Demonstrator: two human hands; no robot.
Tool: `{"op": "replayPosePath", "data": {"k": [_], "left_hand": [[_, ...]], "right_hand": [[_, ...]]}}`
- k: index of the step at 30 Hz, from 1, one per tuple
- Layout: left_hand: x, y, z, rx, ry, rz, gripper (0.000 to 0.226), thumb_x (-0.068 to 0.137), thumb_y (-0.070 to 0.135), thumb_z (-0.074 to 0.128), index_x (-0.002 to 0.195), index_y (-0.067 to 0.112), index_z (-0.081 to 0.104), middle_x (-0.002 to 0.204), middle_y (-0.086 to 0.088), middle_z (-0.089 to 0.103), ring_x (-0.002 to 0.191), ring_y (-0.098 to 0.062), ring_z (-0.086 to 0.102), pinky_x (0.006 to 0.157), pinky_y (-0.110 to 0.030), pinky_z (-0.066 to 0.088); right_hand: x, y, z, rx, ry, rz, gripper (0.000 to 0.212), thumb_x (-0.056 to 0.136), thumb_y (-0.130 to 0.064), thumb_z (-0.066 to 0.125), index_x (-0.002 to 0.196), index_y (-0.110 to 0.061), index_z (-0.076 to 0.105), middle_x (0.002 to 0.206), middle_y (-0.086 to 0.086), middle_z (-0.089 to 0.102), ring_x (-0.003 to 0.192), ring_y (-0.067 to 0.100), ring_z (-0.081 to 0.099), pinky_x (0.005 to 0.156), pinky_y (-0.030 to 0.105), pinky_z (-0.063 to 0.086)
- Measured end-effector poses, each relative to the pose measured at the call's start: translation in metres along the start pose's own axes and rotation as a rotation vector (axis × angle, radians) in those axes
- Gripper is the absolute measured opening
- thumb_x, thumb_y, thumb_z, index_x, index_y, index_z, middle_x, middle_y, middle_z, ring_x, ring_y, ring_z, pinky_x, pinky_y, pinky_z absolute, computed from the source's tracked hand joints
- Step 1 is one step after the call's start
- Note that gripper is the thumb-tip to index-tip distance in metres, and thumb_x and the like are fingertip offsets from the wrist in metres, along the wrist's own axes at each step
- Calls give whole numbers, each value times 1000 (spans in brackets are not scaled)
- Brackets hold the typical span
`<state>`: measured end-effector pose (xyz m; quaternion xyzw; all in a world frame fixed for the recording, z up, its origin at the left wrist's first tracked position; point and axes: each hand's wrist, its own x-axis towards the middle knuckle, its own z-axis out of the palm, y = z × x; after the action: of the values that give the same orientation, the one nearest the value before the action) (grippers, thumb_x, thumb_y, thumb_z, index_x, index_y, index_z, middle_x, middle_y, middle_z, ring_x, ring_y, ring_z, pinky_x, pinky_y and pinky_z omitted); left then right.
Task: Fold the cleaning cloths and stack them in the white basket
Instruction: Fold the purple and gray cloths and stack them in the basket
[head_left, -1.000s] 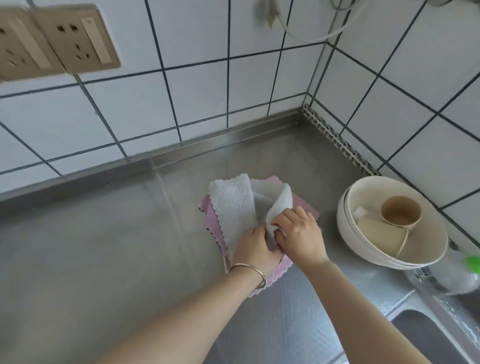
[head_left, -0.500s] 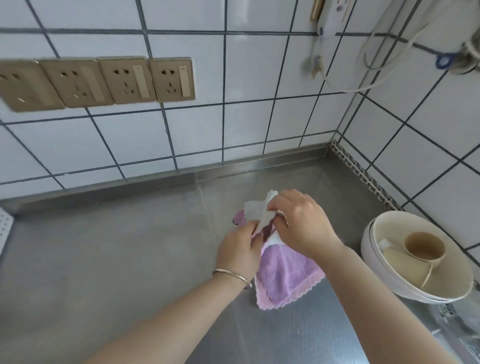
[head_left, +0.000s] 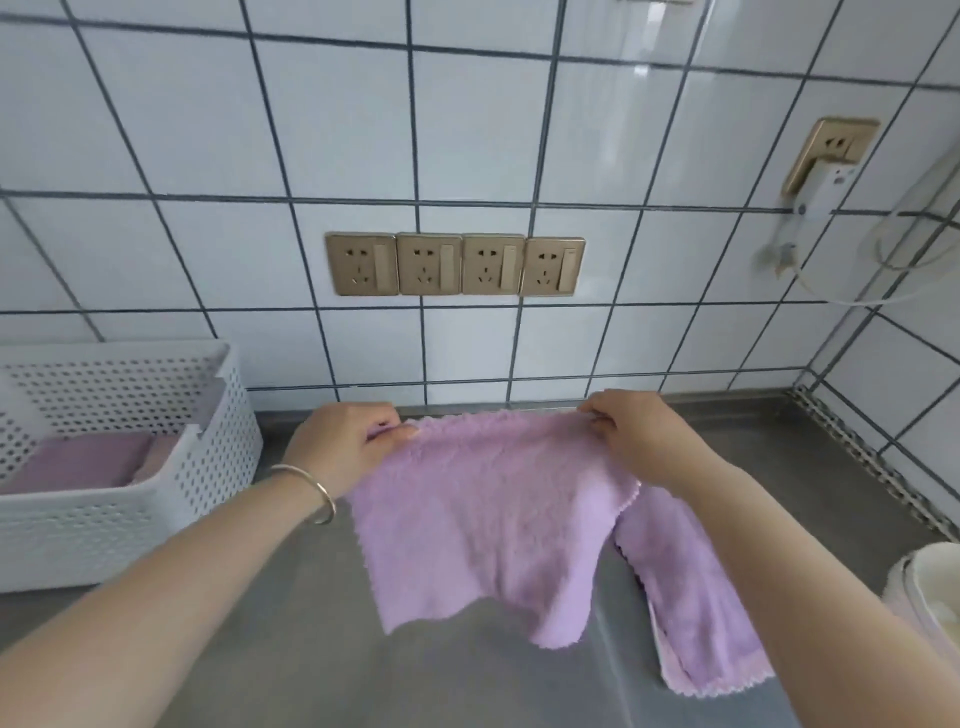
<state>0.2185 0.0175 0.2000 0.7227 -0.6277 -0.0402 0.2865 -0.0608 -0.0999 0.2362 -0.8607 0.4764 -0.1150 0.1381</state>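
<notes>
A purple cleaning cloth (head_left: 488, 514) hangs spread out above the steel counter (head_left: 291, 654). My left hand (head_left: 345, 447) pinches its upper left corner and my right hand (head_left: 639, 441) pinches its upper right corner. A second purple cloth (head_left: 691, 618) lies flat on the counter beneath my right forearm, partly hidden by it. The white perforated basket (head_left: 208, 447) stands at the left against the wall, and folded purple and pink cloths (head_left: 88, 462) lie inside it.
A tiled wall with a row of gold sockets (head_left: 454, 264) rises behind the counter. A white plug and cable (head_left: 821, 197) hang at the upper right. The rim of stacked cream bowls (head_left: 924, 587) shows at the right edge.
The view has swung up and left, bringing the basket into sight. My hands have lifted a purple cloth off the counter and pulled apart, stretching it open by its top corners.
</notes>
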Motion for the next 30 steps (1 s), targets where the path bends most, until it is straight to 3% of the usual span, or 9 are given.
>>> {"op": "replayPosePath", "data": {"k": [3, 6, 9, 12, 18, 21, 25, 28, 30], "left_hand": [[13, -30, -29, 75, -21, -16, 33, 85, 44, 58, 60, 24, 56, 55, 5, 53, 63, -23, 54, 56, -29, 38], [22, -47, -58, 168, 81, -1, 19, 89, 32, 57, 81, 19, 68, 80, -1, 68, 80, -25, 62, 64, -29, 43], [18, -59, -87, 165, 266, 84, 25, 84, 34, 50, 86, 18, 68, 87, -2, 70, 82, -26, 64, 70, -33, 49], [-13, -61, -89, 196, 332, 188, 29, 81, 36, 46, 83, 18, 69, 80, 0, 67, 74, -23, 62, 69, -35, 50], [-115, -98, -17, 226, -26, 240, 16, 80, 31, 47, 74, 30, 62, 71, 12, 58, 60, -11, 58, 45, -22, 43], [-163, -121, 32, 204, -250, 184, 4, 73, 30, 49, 75, 33, 49, 77, 16, 49, 57, -5, 57, 44, -16, 37], [-211, -137, 72, 183, -539, 135, 37, 48, 40, 77, 73, 38, 49, 76, 21, 49, 61, 6, 48, 42, -9, 31], [-217, -135, 72, 265, -760, 101, 36, 51, 75, 49, 73, 47, 51, 68, 29, 52, 58, 14, 47, 44, -4, 18], [-206, -135, 69, 268, -722, 98, 39, 58, 78, 39, 76, 49, 56, 72, 30, 54, 61, 15, 51, 49, -2, 21]], "right_hand": [[15, -28, 14, 21, 35, 39, 25, 90, -6, 40, 90, -17, 63, 91, 3, 59, 88, 26, 55, 67, 28, 40], [22, -57, 17, 101, 337, 24, 23, 91, -7, 45, 100, -9, 66, 102, 6, 64, 93, 29, 58, 71, 32, 44], [17, -80, 16, 142, 607, -157, 20, 85, -8, 49, 92, -4, 67, 92, 10, 67, 82, 31, 60, 64, 33, 46], [-7, -76, 22, 107, 656, -314, 19, 82, -9, 49, 84, -3, 67, 79, 8, 64, 73, 26, 58, 58, 28, 44], [-66, -40, 127, 27, 315, -394, 15, 82, -20, 56, 75, -17, 68, 72, -6, 61, 68, 17, 54, 52, 28, 44], [-97, -19, 192, -24, 25, -348, 17, 64, -12, 75, 69, -25, 65, 69, -11, 58, 70, 8, 46, 48, 19, 35], [-126, -9, 241, -99, -222, -353, 14, 54, -33, 70, 60, -30, 58, 68, -15, 48, 63, 5, 46, 48, 14, 28], [-126, -9, 248, -103, -348, -345, 24, 58, -54, 59, 52, -30, 59, 56, -15, 50, 53, 5, 52, 46, 15, 36], [-109, -14, 244, -100, -295, -311, 32, 74, -55, 49, 59, -31, 64, 57, -16, 55, 52, 2, 55, 47, 13, 38]]}}
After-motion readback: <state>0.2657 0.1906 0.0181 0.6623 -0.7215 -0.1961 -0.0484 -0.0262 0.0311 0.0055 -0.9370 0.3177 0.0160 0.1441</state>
